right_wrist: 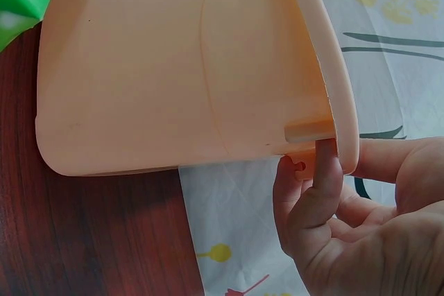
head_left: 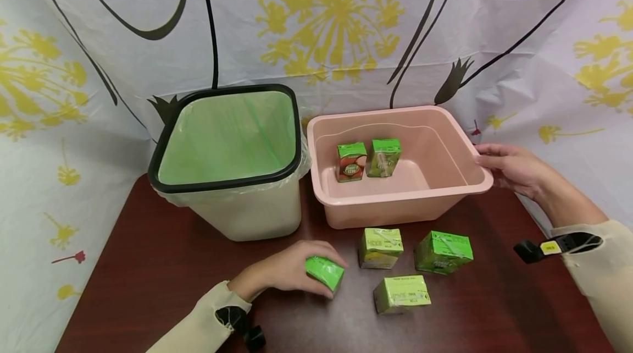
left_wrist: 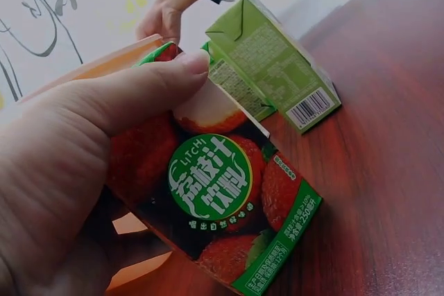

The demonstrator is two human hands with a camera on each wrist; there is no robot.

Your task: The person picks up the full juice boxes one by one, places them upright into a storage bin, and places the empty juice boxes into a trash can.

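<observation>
My left hand (head_left: 293, 269) grips a litchi juice box (left_wrist: 211, 178), thumb across its printed front and fingers behind. In the head view only the box's green top shows, close over the table in front of the trash can. My right hand (head_left: 516, 170) holds the right rim of a pink plastic tub (head_left: 395, 207), with fingers curled under the lip in the right wrist view. Inside the tub, a red-fronted juice box (head_left: 351, 163) and a green juice box (head_left: 384, 158) stand side by side.
A trash can (head_left: 247, 213) with a black rim and green liner stands left of the tub. On the dark red table (head_left: 306, 325), a yellow-green box (head_left: 381, 248), a green box (head_left: 443, 252) and another yellow-green box (head_left: 403, 293) stand before the tub. Patterned cloth (head_left: 222, 56) hangs behind.
</observation>
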